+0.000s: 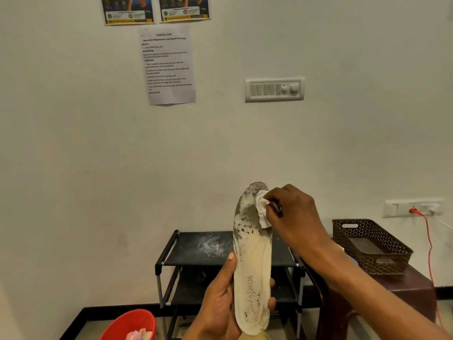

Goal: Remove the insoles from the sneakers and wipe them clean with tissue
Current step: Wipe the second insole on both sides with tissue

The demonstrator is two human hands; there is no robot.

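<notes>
Here, wiping underway: left hand (218, 305) grips the upright insole (252, 261) near its heel; right hand (291, 212) pinches tissue (262, 209) against the far, soiled toe. Next, likely strokes toward the heel.

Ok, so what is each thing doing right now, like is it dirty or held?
insole: held upright, grey dirt at the toe end.
tissue: crumpled, pressed on the insole's toe end.
left hand: grips the insole's lower end.
right hand: pinches the tissue.
shoe rack: top shelf smudged white.
</notes>
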